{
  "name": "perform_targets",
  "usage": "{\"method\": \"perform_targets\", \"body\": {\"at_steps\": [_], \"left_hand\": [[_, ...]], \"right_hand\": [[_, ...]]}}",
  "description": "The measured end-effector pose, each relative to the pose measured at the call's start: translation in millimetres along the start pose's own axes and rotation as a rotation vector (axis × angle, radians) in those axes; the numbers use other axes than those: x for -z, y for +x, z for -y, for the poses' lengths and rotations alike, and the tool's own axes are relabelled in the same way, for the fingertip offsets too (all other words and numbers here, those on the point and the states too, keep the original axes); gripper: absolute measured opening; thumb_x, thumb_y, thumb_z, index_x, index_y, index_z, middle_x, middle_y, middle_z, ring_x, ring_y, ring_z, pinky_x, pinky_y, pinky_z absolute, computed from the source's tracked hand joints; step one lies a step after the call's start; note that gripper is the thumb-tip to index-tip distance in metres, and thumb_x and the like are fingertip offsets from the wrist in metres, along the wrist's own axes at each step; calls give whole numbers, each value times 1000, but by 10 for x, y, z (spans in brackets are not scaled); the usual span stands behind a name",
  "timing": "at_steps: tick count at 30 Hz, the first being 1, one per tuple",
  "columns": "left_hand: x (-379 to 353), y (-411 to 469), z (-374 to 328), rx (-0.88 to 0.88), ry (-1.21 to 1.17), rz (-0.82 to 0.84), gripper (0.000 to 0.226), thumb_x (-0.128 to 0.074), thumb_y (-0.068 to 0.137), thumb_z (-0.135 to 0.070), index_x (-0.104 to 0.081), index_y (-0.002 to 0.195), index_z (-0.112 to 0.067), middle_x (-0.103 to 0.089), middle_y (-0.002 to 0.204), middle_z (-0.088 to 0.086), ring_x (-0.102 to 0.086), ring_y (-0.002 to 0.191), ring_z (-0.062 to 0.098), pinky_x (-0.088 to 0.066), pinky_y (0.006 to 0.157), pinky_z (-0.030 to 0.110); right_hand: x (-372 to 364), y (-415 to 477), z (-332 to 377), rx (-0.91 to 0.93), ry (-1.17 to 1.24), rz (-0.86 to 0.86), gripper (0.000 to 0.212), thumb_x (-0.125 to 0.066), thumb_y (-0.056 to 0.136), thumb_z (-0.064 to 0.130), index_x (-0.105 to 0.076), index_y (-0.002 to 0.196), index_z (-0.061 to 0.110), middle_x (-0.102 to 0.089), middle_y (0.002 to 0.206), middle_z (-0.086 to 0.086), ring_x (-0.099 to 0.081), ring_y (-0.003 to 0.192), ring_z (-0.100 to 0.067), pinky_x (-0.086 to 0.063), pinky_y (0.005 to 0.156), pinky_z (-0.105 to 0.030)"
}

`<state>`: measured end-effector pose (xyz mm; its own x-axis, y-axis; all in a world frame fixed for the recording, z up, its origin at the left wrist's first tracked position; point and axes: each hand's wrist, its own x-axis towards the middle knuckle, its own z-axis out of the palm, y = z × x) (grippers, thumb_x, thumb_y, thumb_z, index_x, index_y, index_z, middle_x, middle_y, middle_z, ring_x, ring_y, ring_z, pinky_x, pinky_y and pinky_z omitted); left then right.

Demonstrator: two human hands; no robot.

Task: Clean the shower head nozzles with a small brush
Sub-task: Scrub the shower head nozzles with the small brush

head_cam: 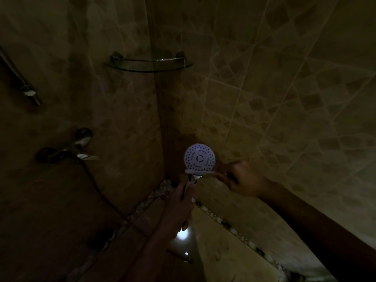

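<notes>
The round white shower head [199, 157] faces me in the dim corner, its disc dotted with dark nozzle holes. My left hand [180, 204] is wrapped around its handle below the disc, holding it upright. A small white brush [200, 172] lies level across the disc's lower edge, its head pointing left. My right hand [242, 180] grips the brush's other end, just right of the shower head.
A hose [97, 186] runs from the wall-mounted mixer tap [67, 148] on the left down toward my left arm. A glass corner shelf [148, 63] hangs above. A rail bracket [27, 91] sits far left. Tiled walls close in on both sides.
</notes>
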<state>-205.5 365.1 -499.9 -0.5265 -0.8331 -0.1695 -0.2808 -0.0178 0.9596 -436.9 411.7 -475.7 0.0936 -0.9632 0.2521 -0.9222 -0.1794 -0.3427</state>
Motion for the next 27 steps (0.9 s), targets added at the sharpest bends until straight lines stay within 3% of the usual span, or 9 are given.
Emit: {"method": "perform_targets", "body": {"at_steps": [4,6,8,11,13,15,19,24,27], "left_hand": [[-7,30,37,6,-23,6,22,-43,102,-35,-59,103,-21,-54,75,13,-55,55,11,-37,40,10],[-6,48,49,22,-67,4,21,-44,101,-35,-59,101,-20,-54,80,14,-49,63,21,-37,40,11],[-18,52,67,26,-66,12,16,-44,101,-34,-57,96,-26,-52,77,7,-45,60,12,-37,42,8],[-11,43,20,0,-9,10,20,-42,103,-28,-50,84,-32,-53,51,-15,-50,42,-3,-37,43,3],[-15,44,-9,-17,5,2,21,-42,103,-29,-52,85,-31,-53,54,-11,-50,39,-7,-37,42,3],[-20,60,-12,-20,-6,-1,20,-43,102,-31,-57,90,-24,-50,62,3,-49,39,0,-36,40,9],[-38,70,-20,36,-63,-5,22,-44,101,-32,-59,100,-16,-44,61,12,-42,34,6,-32,33,14],[-48,98,-49,31,-58,13,17,-43,102,-33,-56,92,-31,-45,63,-5,-46,34,-1,-33,32,9],[-48,118,-53,56,-101,10,21,-44,101,-35,-59,100,-20,-43,63,12,-36,36,7,-29,31,19]], "right_hand": [[-22,36,-124,-116,-50,-147,71,-28,100,61,-72,76,11,-66,57,-1,-57,44,-14,-47,48,-34],[50,83,-114,-138,-48,-279,61,-33,100,53,-72,79,11,-68,61,0,-58,46,-13,-46,48,-24],[96,108,-62,-88,26,-296,53,-38,100,47,-74,84,11,-69,65,2,-58,48,-9,-41,48,-16],[-4,58,-26,-10,89,-36,51,-40,100,50,-72,85,14,-68,63,3,-57,48,-7,-43,47,-20],[-65,43,-73,-31,7,27,53,-39,100,53,-69,79,14,-64,58,4,-55,44,-8,-44,46,-26],[-10,95,-132,-88,-17,-105,48,-45,101,47,-71,77,13,-66,58,2,-57,45,-11,-45,47,-29],[146,186,-86,-114,-32,-311,27,-55,100,21,-70,80,11,-63,64,7,-47,45,-2,-36,51,-17],[32,59,-108,12,39,31,27,-52,101,35,-71,94,17,-68,63,0,-55,47,-9,-41,46,-26],[86,109,-205,-67,45,-116,27,-53,100,29,-71,87,14,-67,63,0,-59,48,-12,-44,47,-28]]}}
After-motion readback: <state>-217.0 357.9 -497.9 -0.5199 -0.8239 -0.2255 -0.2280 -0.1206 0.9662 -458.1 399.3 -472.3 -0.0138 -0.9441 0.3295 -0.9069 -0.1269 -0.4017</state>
